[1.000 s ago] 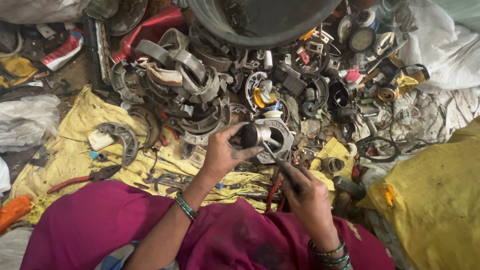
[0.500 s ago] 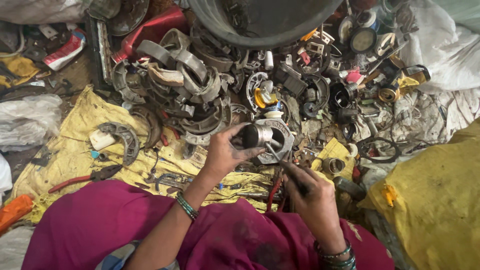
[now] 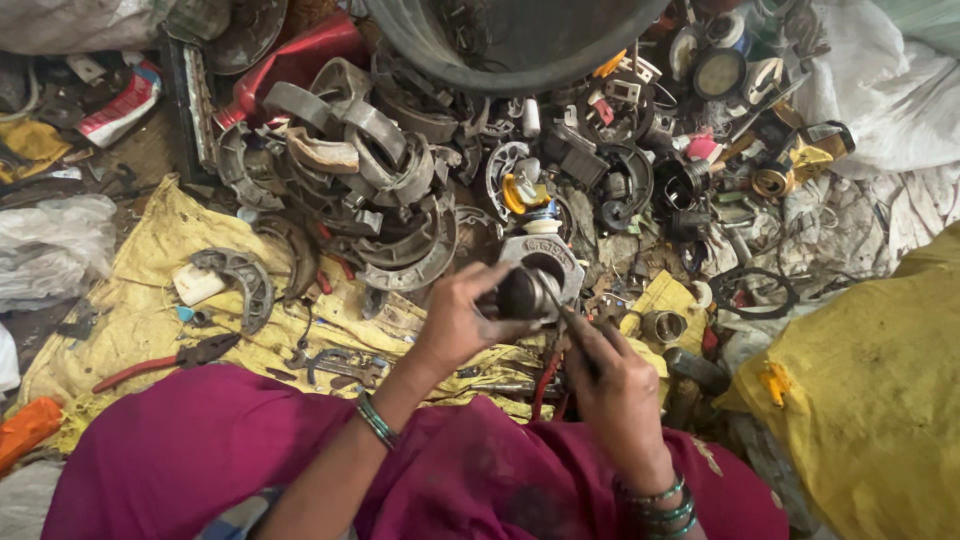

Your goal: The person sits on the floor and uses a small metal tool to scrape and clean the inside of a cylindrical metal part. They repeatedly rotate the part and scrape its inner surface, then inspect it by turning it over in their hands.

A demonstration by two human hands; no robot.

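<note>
Your right hand [image 3: 618, 388] is clenched around a thin metal tool [image 3: 566, 322], its tip touching the small metal cylinder [image 3: 524, 293]. Your left hand [image 3: 462, 318] grasps that cylinder, fingers wrapped round it, holding it just above the yellow cloth [image 3: 150, 300]. Red-handled pliers [image 3: 160, 358] lie on the cloth, well left of the cylinder. Beyond the cylinder sits a grey metal housing [image 3: 545, 255], nearly touching. Farther out, left of the cylinder, a pile of curved brake shoes [image 3: 360, 160]. Farthest, a dark tub [image 3: 510, 40].
</note>
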